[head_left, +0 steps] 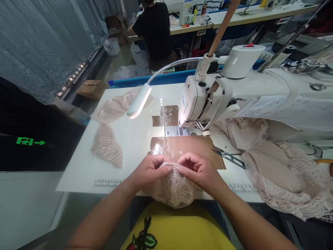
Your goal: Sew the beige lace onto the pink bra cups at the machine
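Note:
Between my two hands hangs a beige lace piece [174,189], gathered at its top edge and drooping over the table's front edge. My left hand [153,170] pinches that top edge from the left, thumb and fingers closed. From the right, my right hand [197,170] pinches the same edge close to the left thumb. Just beyond my hands is the needle area of a white sewing machine [197,100], its metal plate [172,131] lit by a lamp. Black thread snips [230,158] lie to the right of my right hand.
A cut lace piece [108,147] and a longer lace heap [117,106] lie on the left of the white table [78,170]. A large pile of beige lace fabric [275,170] fills the right side. The lamp [139,100] arches over the table. A co-worker [156,33] sits beyond.

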Motion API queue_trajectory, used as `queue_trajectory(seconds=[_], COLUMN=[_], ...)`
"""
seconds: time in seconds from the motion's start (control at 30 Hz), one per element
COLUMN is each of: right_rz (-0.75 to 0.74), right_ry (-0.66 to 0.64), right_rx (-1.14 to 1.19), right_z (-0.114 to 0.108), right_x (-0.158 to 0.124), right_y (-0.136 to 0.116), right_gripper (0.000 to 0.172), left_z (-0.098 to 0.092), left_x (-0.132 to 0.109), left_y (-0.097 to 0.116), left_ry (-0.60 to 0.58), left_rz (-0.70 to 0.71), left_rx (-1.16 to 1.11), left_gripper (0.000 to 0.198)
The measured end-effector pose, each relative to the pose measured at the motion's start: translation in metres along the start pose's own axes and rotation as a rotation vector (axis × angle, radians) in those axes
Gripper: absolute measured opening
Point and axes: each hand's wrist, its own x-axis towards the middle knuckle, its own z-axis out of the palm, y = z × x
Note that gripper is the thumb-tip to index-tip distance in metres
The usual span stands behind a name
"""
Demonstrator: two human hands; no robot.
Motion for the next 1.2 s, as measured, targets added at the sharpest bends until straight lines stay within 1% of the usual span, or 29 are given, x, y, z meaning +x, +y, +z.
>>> queue_trajectory(seconds=[0.07,0.1,0.17,0.27,0.37,0.47,0.57,0.67,0.73,0.8,0.87,0.93,0.97,1.0,1.03,1.07,1.1,1.13,1.2], right_rz=[0.001,0.000,-0.001,-0.005,-0.038,-0.055,-0.027,0.008,0.006,0.005,0.026,0.052,0.055,0.053,0.046,0.039,0.032,0.025,0.005], right_ry=[-0.016,-0.032,-0.064,-0.073,-0.043,-0.035,-0.054,-0.092,-0.094,-0.059,0.011,0.098,0.143,0.180,0.206,0.224,0.234,0.230,0.188], right_rx=[0.107,0.114,0.033,-0.106,-0.158,-0.198,-0.183,-0.108,-0.038,0.013,0.009,-0.061,-0.101,-0.141,-0.181,-0.222,-0.270,-0.330,-0.475], right_z=[-0.004,-0.005,-0.007,-0.008,-0.012,-0.014,-0.014,-0.013,-0.015,-0.021,-0.031,-0.044,-0.050,-0.055,-0.059,-0.062,-0.063,-0.063,-0.062], right_x=[0.002,0.003,0.003,0.002,0.000,-0.002,-0.002,0.002,0.006,0.007,0.006,0.002,0.000,-0.002,-0.004,-0.004,-0.004,-0.002,0.005], right_y=[0.000,-0.001,-0.004,-0.010,-0.015,-0.018,-0.019,-0.016,-0.013,-0.010,-0.007,-0.005,-0.005,-0.005,-0.006,-0.007,-0.010,-0.013,-0.020], right_gripper=[0.026,0.027,0.021,0.023,0.021,0.020,0.020,0.022,0.023,0.027,0.031,0.032,0.032,0.032,0.031,0.031,0.029,0.028,0.024], left_z=[0.001,0.001,0.004,0.006,0.007,0.007,0.010,0.014,0.014,0.007,-0.007,-0.026,-0.034,-0.040,-0.044,-0.045,-0.043,-0.039,-0.023], left_x=[0.002,0.003,0.004,0.006,0.006,0.007,0.009,0.013,0.015,0.014,0.009,0.003,0.001,0.001,0.004,0.010,0.018,0.030,0.057], left_y=[0.000,0.000,0.001,0.002,0.005,0.007,0.003,-0.005,-0.008,-0.004,0.009,0.027,0.036,0.044,0.049,0.052,0.051,0.047,0.031], left_ry=[0.010,0.008,-0.003,-0.034,-0.083,-0.071,-0.029,0.023,0.076,0.177,0.333,0.550,0.688,0.812,0.901,0.934,0.905,0.828,0.586], left_rz=[0.004,0.005,0.006,-0.005,-0.027,-0.022,-0.025,-0.069,-0.114,-0.126,-0.060,0.100,0.211,0.304,0.383,0.439,0.474,0.493,0.504], left_rx=[-0.007,0.000,0.024,0.015,-0.037,-0.033,-0.065,-0.192,-0.290,-0.339,-0.314,-0.182,-0.051,0.121,0.315,0.524,0.751,0.957,1.375], left_gripper=[0.020,0.020,0.020,0.020,0.022,0.022,0.023,0.024,0.026,0.026,0.024,0.021,0.020,0.019,0.019,0.019,0.019,0.021,0.023])
